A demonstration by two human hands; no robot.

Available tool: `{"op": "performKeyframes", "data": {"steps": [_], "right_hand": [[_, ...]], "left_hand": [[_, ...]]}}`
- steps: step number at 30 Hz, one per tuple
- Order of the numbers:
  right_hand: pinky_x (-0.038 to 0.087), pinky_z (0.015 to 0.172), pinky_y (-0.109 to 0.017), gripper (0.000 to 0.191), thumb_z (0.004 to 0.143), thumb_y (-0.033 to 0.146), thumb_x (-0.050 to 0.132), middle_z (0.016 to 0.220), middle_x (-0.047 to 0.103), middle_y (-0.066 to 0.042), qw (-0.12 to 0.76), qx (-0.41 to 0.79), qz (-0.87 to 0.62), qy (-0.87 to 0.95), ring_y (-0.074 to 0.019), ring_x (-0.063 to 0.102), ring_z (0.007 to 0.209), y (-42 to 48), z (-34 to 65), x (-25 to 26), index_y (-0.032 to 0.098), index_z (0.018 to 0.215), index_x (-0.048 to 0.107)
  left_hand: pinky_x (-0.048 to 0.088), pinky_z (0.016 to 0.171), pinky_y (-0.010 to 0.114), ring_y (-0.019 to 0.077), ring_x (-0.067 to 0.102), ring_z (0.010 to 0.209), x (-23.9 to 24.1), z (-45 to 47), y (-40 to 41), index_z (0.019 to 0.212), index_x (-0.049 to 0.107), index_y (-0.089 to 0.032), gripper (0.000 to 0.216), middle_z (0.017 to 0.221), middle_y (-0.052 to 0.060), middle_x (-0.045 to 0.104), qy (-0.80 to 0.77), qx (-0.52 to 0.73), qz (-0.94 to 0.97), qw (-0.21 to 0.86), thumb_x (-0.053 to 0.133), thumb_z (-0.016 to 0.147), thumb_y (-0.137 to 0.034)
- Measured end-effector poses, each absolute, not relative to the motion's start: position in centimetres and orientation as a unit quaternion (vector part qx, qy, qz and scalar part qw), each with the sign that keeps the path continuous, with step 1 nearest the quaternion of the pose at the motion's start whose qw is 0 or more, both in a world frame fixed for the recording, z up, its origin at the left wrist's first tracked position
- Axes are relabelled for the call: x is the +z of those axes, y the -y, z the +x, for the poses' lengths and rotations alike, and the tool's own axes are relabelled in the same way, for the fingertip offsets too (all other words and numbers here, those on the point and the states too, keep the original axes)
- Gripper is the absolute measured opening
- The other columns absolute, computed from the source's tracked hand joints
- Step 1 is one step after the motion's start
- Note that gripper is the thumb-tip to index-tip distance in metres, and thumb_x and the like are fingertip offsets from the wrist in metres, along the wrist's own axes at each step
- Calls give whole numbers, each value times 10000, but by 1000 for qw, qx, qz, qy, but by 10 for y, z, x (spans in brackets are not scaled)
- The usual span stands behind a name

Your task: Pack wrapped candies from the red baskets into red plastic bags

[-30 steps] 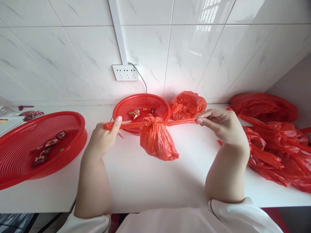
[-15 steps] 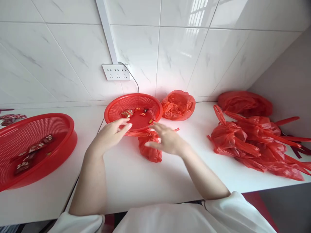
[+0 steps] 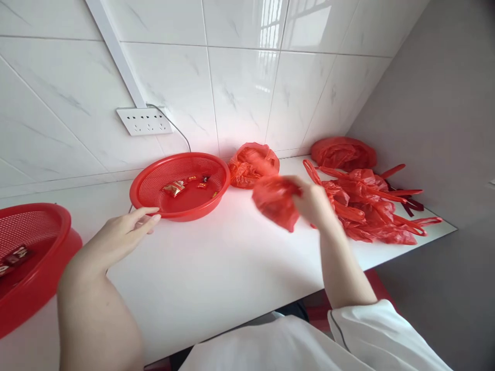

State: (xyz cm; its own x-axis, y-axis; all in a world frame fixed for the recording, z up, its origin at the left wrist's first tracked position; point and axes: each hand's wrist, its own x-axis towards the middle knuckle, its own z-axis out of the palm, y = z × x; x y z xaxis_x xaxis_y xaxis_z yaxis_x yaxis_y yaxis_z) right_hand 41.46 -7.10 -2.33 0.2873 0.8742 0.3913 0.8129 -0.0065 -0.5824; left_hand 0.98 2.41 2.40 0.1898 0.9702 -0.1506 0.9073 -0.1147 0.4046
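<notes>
My right hand (image 3: 315,202) grips a small tied red plastic bag (image 3: 275,201) and holds it above the white counter, just left of a heap of tied red bags (image 3: 371,206). The bag is blurred by motion. My left hand (image 3: 124,232) rests open on the counter, fingers stretched toward the rim of a small red mesh basket (image 3: 154,203) that holds a few wrapped sweets (image 3: 174,188). It holds nothing.
A larger red basket (image 3: 50,247) with dark wrapped sweets sits at the left edge. An open red bag (image 3: 251,165) lies behind the small basket, another red bundle (image 3: 342,152) in the far corner. A wall socket (image 3: 144,121) with a cable hangs above. A grey wall closes the right.
Both hands let go of the bag's handles after pulling the knot tight. My right hand then picked up the tied bag and carried it right toward the heap. The view swung right.
</notes>
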Motion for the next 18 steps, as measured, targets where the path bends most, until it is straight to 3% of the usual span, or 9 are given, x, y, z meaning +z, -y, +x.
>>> {"op": "performKeyframes", "data": {"steps": [3, 6, 10, 12, 14, 16, 18], "right_hand": [[478, 882, -461, 566, 768, 116, 463, 1146, 681, -83, 419, -79, -752, 503, -318, 619, 1064, 96, 483, -21, 295, 1293, 574], [365, 980, -587, 526, 830, 207, 447, 1266, 603, -166, 360, -118, -837, 395, -387, 489, 1244, 104, 540, -45, 273, 1346, 523], [298, 888, -763, 314, 726, 319, 641, 1072, 643, -245, 330, -67, -883, 328, -506, 519, 1143, 91, 572, -75, 193, 1010, 687], [222, 900, -813, 314, 707, 336, 672, 1123, 624, -255, 320, -70, -885, 331, -533, 482, 1173, 80, 561, -73, 174, 975, 683], [194, 968, -781, 360, 775, 326, 614, 1266, 564, -263, 321, -94, -863, 379, -510, 421, 1255, 66, 533, -59, 143, 1081, 660], [333, 1032, -596, 350, 861, 307, 528, 1307, 574, -190, 334, -91, -802, 487, -383, 470, 1265, 48, 493, -41, 173, 1164, 641], [449, 969, -433, 329, 923, 281, 442, 1207, 656, -101, 347, -22, -702, 621, -257, 607, 1104, 22, 450, -28, 232, 1185, 634]], "left_hand": [[467, 763, 343, 300, 641, 1007, 24, 0, -27, 1287, 551, -349, 604, 993, 16, 743, -656, 78, 725, 195, 430, 827, -721], [467, 720, 331, 293, 665, 932, 25, -4, -29, 1268, 567, -345, 610, 995, 11, 747, -671, 91, 716, 172, 425, 820, -734], [485, 751, 350, 301, 668, 954, 27, -1, -25, 1270, 575, -313, 603, 973, 40, 746, -653, 82, 728, 189, 447, 829, -703], [491, 798, 372, 310, 645, 1040, 28, 2, -23, 1291, 560, -319, 596, 987, 47, 742, -650, 73, 729, 204, 443, 840, -689], [489, 841, 394, 309, 629, 1086, 27, 5, -23, 1311, 543, -316, 592, 1060, 62, 724, -639, 72, 735, 215, 424, 855, -675], [490, 857, 409, 310, 636, 1077, 24, 6, -25, 1323, 535, -304, 602, 1142, 88, 694, -627, 71, 744, 220, 410, 861, -670], [498, 853, 413, 316, 641, 1075, 21, 6, -27, 1329, 535, -304, 617, 1168, 107, 680, -626, 62, 746, 220, 413, 852, -676]]}}
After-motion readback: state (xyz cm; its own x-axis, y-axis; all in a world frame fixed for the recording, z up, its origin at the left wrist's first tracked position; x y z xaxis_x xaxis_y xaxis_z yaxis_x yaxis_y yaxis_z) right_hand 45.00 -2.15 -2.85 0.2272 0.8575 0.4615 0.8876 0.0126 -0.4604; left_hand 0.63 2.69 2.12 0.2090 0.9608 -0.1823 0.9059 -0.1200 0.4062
